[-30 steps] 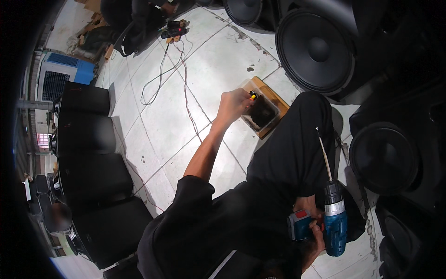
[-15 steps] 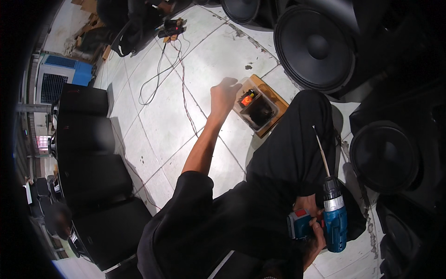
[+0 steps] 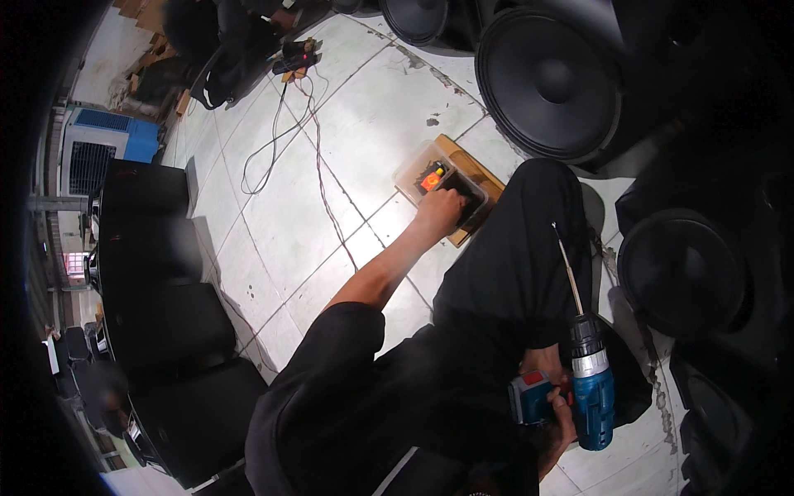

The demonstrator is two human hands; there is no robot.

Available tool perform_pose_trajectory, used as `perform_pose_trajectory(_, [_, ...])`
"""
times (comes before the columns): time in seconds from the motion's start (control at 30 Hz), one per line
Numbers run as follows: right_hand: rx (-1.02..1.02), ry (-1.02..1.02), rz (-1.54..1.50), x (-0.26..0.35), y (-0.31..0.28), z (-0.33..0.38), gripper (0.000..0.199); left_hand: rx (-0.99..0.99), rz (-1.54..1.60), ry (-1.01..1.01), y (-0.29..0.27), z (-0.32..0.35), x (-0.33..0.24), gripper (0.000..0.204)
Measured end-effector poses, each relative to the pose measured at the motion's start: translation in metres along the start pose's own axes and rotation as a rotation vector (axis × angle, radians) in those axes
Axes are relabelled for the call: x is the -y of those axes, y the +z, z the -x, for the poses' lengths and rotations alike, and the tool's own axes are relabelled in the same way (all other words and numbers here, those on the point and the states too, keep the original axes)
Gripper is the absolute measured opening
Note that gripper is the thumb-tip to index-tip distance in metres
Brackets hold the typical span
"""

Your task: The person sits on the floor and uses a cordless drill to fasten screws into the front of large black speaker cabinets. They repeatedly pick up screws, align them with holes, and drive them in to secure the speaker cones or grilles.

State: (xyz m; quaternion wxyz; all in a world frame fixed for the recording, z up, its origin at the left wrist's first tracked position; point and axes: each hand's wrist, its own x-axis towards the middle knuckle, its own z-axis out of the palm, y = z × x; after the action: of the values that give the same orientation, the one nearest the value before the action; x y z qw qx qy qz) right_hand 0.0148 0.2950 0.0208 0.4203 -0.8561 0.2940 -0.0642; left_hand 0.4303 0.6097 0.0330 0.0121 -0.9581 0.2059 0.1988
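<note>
My left hand (image 3: 441, 212) reaches down into the dark compartment of a clear plastic box (image 3: 411, 162). Its fingers are curled closed, the tips hidden among the small dark pieces (image 3: 471, 195) in there. In the other compartment lies a small orange and black item (image 3: 432, 179). Beneath the box is a brown cardboard piece (image 3: 480, 167). My right hand (image 3: 562, 426) is wrapped around the grip of a blue cordless drill (image 3: 593, 397), held beside my bent knee. A long thin screwdriver bit (image 3: 568, 269) sticks out of its chuck, pointing away from me.
Large black speakers (image 3: 550, 87) crowd the right side, another round one (image 3: 682, 277) nearer me. A row of black cabinets (image 3: 169, 322) stands at left, with a blue and white air cooler (image 3: 107, 145) behind. Cables (image 3: 321, 165) trail across the tiled floor from a power strip (image 3: 296, 59).
My left hand has moved from beyond the box's left edge, toward me and to the right, down into its dark compartment. The right hand still holds the drill in nearly the same place.
</note>
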Motion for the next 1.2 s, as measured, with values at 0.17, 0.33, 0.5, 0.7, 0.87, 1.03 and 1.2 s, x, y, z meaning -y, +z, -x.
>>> perform_pose_trajectory(0.17, [-0.056, -0.030, 0.131, -0.051, 0.007, 0.031, 0.053, -0.035, 0.070, 0.050, 0.014, -0.003, 0.019, 0.015])
perform_pose_trajectory(0.33, [-0.042, 0.120, 0.038, -0.069, 0.002, 0.042, 0.035, -0.172, 0.214, 0.119, 0.009, 0.004, 0.021, 0.018])
perform_pose_trajectory(0.5, [0.031, 0.171, -0.046, -0.040, 0.007, 0.025, 0.045, -0.240, 0.304, 0.205, 0.003, 0.015, 0.041, 0.016])
perform_pose_trajectory(0.7, [0.180, 0.615, -0.260, 0.035, -0.020, 0.002, 0.056, -0.135, 1.772, -0.013, -0.086, 0.000, -0.052, 0.021])
perform_pose_trajectory(0.87, [0.361, 0.388, -0.674, 0.152, -0.042, -0.023, 0.063, 0.084, 2.184, 0.272, -0.148, 0.014, -0.101, 0.024])
perform_pose_trajectory(1.03, [-0.182, 0.000, -0.445, 0.184, -0.040, -0.017, 0.083, 0.322, 2.413, 0.435, -0.173, 0.007, -0.152, 0.025])
perform_pose_trajectory(1.2, [-0.374, -0.049, -0.331, 0.172, -0.036, -0.010, 0.084, 0.455, 2.502, 0.552, -0.189, 0.008, -0.178, 0.025])
